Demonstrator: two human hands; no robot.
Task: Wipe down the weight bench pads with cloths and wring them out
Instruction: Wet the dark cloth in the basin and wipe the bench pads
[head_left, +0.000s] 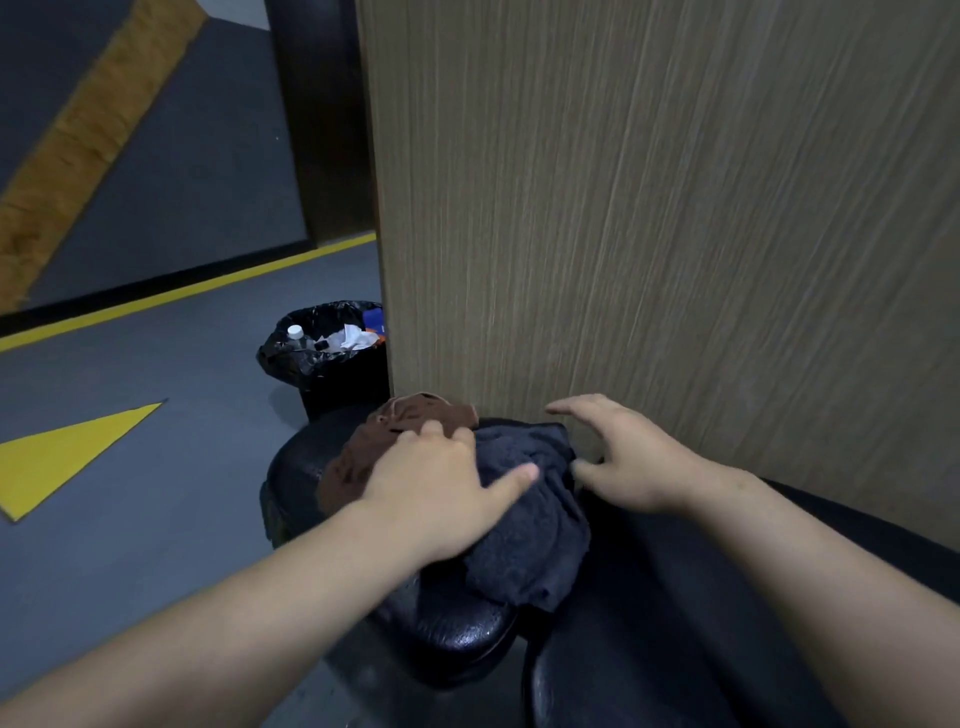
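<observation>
Two cloths lie bunched on the black seat pad (441, 629) of the weight bench: a brown cloth (363, 457) at the far left and a dark grey cloth (530, 545) beside it. My left hand (447, 483) rests flat on top of both cloths, fingers spread over the brown one and thumb on the grey one. My right hand (618, 457) hovers open just right of the grey cloth, fingers spread, thumb close to the cloth's edge. The longer black back pad (649, 623) runs under my right forearm.
A tall wood-grain panel (649, 208) stands right behind the pad. A black bin (332, 364) lined with a bag and holding rubbish sits on the floor left of the panel. The grey floor (156, 467) has yellow markings.
</observation>
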